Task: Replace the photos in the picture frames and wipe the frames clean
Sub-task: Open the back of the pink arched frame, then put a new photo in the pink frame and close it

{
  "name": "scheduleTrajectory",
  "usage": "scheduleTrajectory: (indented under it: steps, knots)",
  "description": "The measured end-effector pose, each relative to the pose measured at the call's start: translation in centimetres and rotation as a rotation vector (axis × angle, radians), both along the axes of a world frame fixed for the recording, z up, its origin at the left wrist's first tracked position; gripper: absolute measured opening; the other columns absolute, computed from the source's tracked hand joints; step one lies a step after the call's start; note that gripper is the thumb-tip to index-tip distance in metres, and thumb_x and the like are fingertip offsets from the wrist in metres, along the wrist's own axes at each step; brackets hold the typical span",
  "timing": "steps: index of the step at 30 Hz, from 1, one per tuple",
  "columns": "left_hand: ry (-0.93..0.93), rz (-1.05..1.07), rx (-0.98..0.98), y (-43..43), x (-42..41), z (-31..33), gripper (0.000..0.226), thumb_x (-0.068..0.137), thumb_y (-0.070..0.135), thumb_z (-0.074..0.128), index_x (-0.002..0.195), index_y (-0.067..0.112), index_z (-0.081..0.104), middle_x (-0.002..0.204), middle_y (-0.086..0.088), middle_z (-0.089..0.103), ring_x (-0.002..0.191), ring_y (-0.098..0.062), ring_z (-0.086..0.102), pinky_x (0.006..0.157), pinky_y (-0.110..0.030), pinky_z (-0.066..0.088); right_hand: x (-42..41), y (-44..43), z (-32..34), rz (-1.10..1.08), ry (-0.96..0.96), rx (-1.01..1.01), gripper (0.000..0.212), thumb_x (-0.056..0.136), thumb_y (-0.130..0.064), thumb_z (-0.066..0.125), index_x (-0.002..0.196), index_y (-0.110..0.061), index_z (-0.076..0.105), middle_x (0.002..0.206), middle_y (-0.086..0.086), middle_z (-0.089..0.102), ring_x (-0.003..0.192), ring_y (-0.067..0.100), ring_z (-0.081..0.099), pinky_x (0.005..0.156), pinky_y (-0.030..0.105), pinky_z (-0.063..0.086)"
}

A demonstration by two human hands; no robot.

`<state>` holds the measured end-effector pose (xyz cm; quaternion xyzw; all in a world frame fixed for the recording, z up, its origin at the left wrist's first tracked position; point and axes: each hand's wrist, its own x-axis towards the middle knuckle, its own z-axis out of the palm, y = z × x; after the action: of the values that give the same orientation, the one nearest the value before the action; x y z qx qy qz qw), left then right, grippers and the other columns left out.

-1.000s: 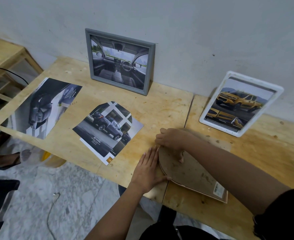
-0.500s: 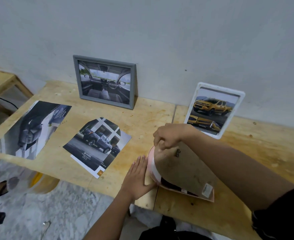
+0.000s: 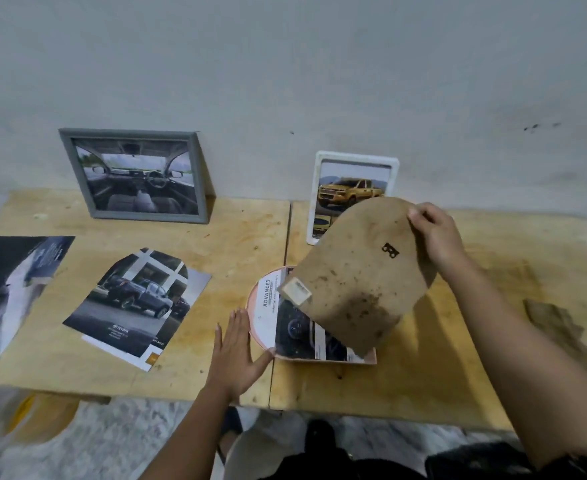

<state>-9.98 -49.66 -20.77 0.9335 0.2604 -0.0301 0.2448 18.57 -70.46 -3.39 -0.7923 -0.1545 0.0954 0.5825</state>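
On the plywood table (image 3: 458,362), near its front edge, a pink frame (image 3: 254,308) lies with its back side up. It has an arch shape: one end is round, the other end is straight. Inside it lies a glossy old photo (image 3: 287,329), with a white strip that carries the word ADVANCED.

Above the frame is the backing board (image 3: 358,289). It is brown fibreboard of the same arch shape, matte, with dark stains, a pale square label (image 3: 297,291) and a small black metal hanger (image 3: 390,250). The board is tilted, its round end high and its straight end low over the frame. I cannot tell whether the low corner touches the frame.

The right hand (image 3: 437,237) reaches from the right and pinches the round end of the board between thumb and curled fingers. The left hand (image 3: 235,353) lies flat on the table just beside the frame, its fingers straight and close together, holding nothing. Its spread thumb touches the round rim of the frame.

Against the wall lean a grey rectangular frame (image 3: 129,134) with a picture of a car interior, and a white frame (image 3: 354,156) with round corners and a yellow pickup, partly hidden by the board. Two loose prints lie flat at the left: a dark pickup photo (image 3: 136,303) cut in arch shape, and a larger grey print (image 3: 8,292). At the far right lies a crumpled brown cloth (image 3: 558,327), blurred.
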Motion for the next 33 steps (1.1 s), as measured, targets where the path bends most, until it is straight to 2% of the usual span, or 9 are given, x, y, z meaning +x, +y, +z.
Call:
scheduleTrajectory:
  steps: [3, 6, 10, 14, 20, 24, 28, 30, 33]
  knots:
    - [-0.009, 0.006, 0.004, -0.1, 0.1, -0.4, 0.106, 0.074, 0.085, 0.018, 0.15, 0.017, -0.01, 0.152, 0.008, -0.017, 0.142, -0.009, -0.017, 0.114, -0.038, -0.018, -1.0, -5.9, -5.6, -0.447, 0.312, 0.23, 0.02, 0.096, -0.021, 0.045, 0.079, -0.018, 0.055, 0.083, 0.001, 0.059, 0.078, 0.019, 0.055, 0.07, 0.032, 0.046]
    - [-0.008, 0.008, 0.004, -0.5, 0.1, -0.7, 0.105, 0.075, 0.083, 0.017, 0.151, 0.016, -0.009, 0.152, 0.008, -0.015, 0.143, -0.009, -0.014, 0.115, -0.037, -0.017, -3.2, -10.0, -10.2, -0.784, 0.528, 0.532, 0.028, 0.089, -0.024, 0.04, 0.102, -0.018, 0.065, 0.113, 0.01, 0.065, 0.101, 0.03, 0.061, 0.091, 0.045, 0.05]
    - [-0.024, 0.024, -0.013, -0.8, -0.1, -0.9, 0.104, 0.075, 0.082, 0.018, 0.151, 0.015, -0.008, 0.156, 0.004, -0.01, 0.144, -0.009, -0.012, 0.115, -0.036, -0.015, -5.6, -11.3, -12.4, -1.112, 0.575, 0.79, 0.043, 0.092, -0.03, 0.029, 0.117, -0.016, 0.061, 0.12, 0.007, 0.062, 0.105, 0.025, 0.061, 0.096, 0.038, 0.049]
    - [-0.045, 0.05, -0.026, -1.2, -0.3, -1.0, 0.103, 0.075, 0.08, 0.019, 0.151, 0.015, -0.005, 0.159, 0.0, -0.003, 0.145, -0.01, -0.009, 0.115, -0.035, -0.014, -6.2, -10.4, -13.3, -1.362, 0.623, 0.85, 0.045, 0.1, -0.031, 0.021, 0.134, -0.011, 0.042, 0.127, 0.007, 0.052, 0.109, 0.021, 0.055, 0.092, 0.025, 0.048]
    - [-0.078, 0.071, -0.04, -1.3, -0.2, -1.1, 0.098, 0.08, 0.073, 0.033, 0.152, 0.016, -0.001, 0.159, 0.001, 0.002, 0.145, -0.008, -0.006, 0.116, -0.034, -0.01, -7.1, -8.4, -13.1, -1.075, 0.758, 0.447, 0.038, 0.094, -0.005, 0.04, 0.132, -0.006, 0.038, 0.115, 0.012, 0.055, 0.081, 0.02, 0.063, 0.058, 0.026, 0.054]
    - [-0.091, 0.069, -0.044, -1.4, -0.2, -1.1, 0.095, 0.082, 0.069, 0.037, 0.152, 0.015, 0.001, 0.159, 0.001, 0.004, 0.145, -0.007, -0.006, 0.117, -0.034, -0.01, -7.9, -8.3, -13.6, -0.835, 0.87, -0.015, 0.018, 0.092, -0.017, 0.054, 0.098, 0.0, 0.055, 0.075, 0.01, 0.061, 0.059, 0.021, 0.06, 0.064, 0.036, 0.054]
    - [-0.087, 0.065, -0.037, -1.3, -0.3, -1.2, 0.098, 0.079, 0.074, 0.03, 0.151, 0.016, -0.002, 0.159, 0.002, 0.002, 0.144, -0.005, -0.007, 0.116, -0.031, -0.012, -8.5, -8.1, -13.0, -0.642, 0.662, -0.451, 0.036, 0.089, -0.031, 0.057, 0.07, -0.001, 0.059, 0.06, 0.009, 0.058, 0.053, 0.022, 0.053, 0.058, 0.036, 0.049]
    - [-0.087, 0.066, -0.04, -1.2, -0.3, -1.2, 0.099, 0.078, 0.075, 0.029, 0.152, 0.017, -0.001, 0.159, 0.002, 0.002, 0.143, -0.004, -0.006, 0.115, -0.03, -0.012, -9.0, -7.1, -13.0, -0.57, 0.454, -0.48, 0.037, 0.089, -0.032, 0.057, 0.076, 0.003, 0.061, 0.064, 0.011, 0.058, 0.06, 0.026, 0.055, 0.054, 0.031, 0.042]
    - [-0.086, 0.07, -0.038, -1.2, -0.2, -1.1, 0.096, 0.081, 0.073, 0.034, 0.152, 0.017, -0.001, 0.159, 0.002, 0.002, 0.144, -0.006, -0.005, 0.115, -0.03, -0.012, -9.7, -4.0, -12.8, -0.34, 0.252, -0.389, 0.026, 0.09, -0.027, 0.054, 0.082, -0.003, 0.061, 0.074, 0.01, 0.061, 0.07, 0.027, 0.059, 0.063, 0.034, 0.048]
